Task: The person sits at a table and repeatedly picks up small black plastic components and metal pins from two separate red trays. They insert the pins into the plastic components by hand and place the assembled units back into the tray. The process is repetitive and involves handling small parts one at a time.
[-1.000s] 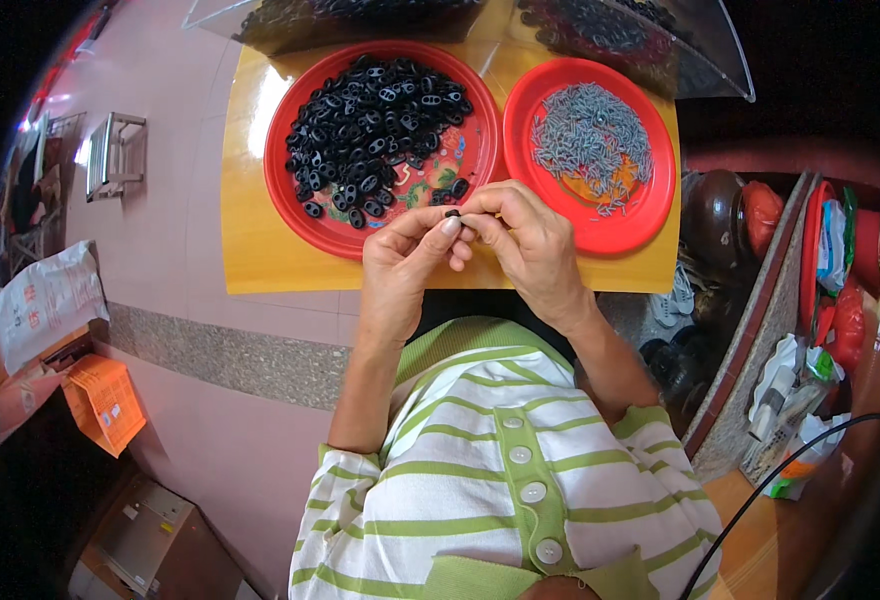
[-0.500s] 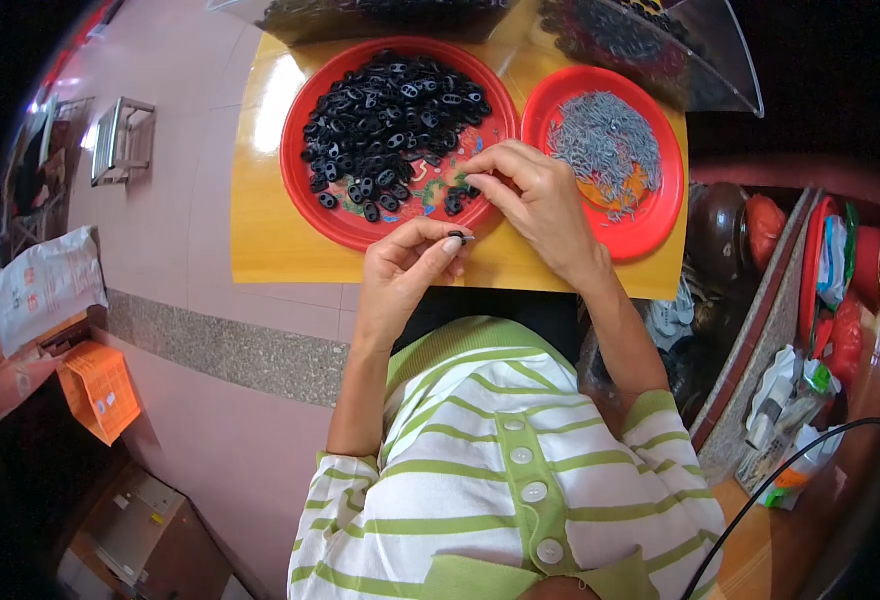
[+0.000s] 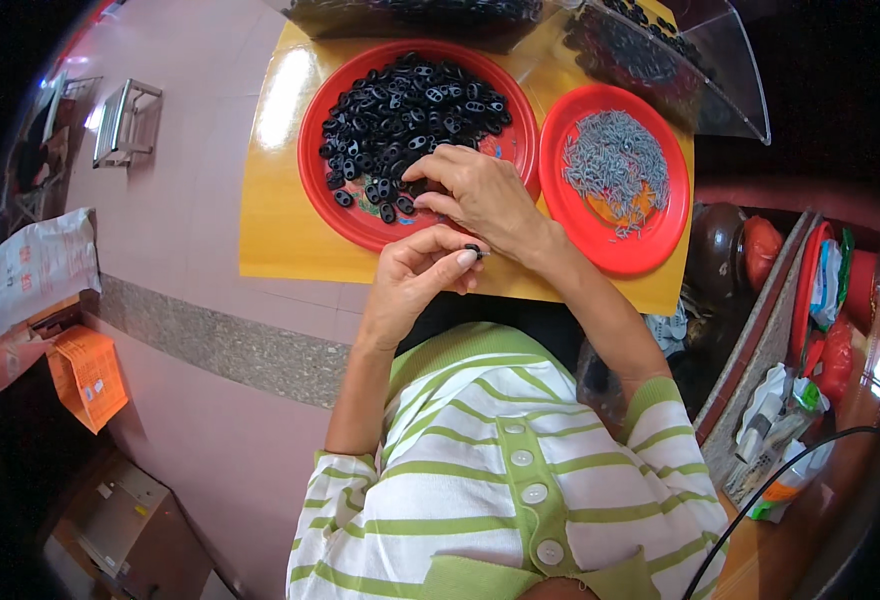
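Note:
My left hand (image 3: 418, 275) is just off the near edge of the table. Its thumb and forefinger pinch a small black oval piece (image 3: 473, 250), and a tiny light tip shows at its side. My right hand (image 3: 485, 198) reaches over the near right part of a round red tray (image 3: 312, 165). Its thumb and fingers are apart, with the fingertips at the edge of a pile of black oval two-holed pieces (image 3: 400, 115). Some pieces there are hidden behind the hand. To the right, a smaller red plate (image 3: 552, 165) carries a heap of small grey pins (image 3: 620, 155).
Clear bins of black pieces (image 3: 640, 60) stand along the table's far side. The yellow tabletop (image 3: 270, 230) ends just in front of me. A metal stool (image 3: 125, 125) is on the floor at left. Shelves with bags and jars (image 3: 775, 410) line the right.
My right hand has moved left, farther over the pile of black pieces. My left hand keeps its pinch on the black oval piece and has shifted slightly. The whole view has tilted a little.

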A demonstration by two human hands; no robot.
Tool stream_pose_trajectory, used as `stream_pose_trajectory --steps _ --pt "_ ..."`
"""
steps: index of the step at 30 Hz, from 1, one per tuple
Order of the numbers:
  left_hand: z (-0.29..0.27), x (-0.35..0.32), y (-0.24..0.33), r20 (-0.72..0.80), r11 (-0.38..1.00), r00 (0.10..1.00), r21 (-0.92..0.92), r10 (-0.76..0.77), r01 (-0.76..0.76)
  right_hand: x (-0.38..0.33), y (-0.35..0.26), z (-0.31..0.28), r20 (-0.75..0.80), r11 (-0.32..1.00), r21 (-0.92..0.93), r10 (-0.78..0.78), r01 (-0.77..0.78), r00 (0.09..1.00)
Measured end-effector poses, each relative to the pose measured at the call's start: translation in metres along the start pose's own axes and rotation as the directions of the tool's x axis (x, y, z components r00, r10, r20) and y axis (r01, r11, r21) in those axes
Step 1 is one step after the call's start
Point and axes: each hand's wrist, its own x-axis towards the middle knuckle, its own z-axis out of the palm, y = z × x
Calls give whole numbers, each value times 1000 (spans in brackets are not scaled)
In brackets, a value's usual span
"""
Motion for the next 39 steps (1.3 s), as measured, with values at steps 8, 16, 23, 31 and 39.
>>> stream_pose_trajectory --steps 8,16,23,31,39 --pt "-1 0 -2 -2 1000 1000 16 -2 2 0 -2 -2 22 999 -21 30 -29 999" --pt "1 -1 -1 -35 1000 999 -24 17 -18 -12 -1 -18 49 865 442 241 -237 969" --pt "17 1 10 -170 984 977 -96 131 -149 -40 -15 -52 186 388 860 370 -333 910" --pt "28 10 15 -239 982 953 65 187 -177 -63 -15 -57 72 400 886 376 -232 924" --pt "33 12 19 -223 982 960 123 168 -143 -68 -19 -62 8 514 833 361 -206 933"
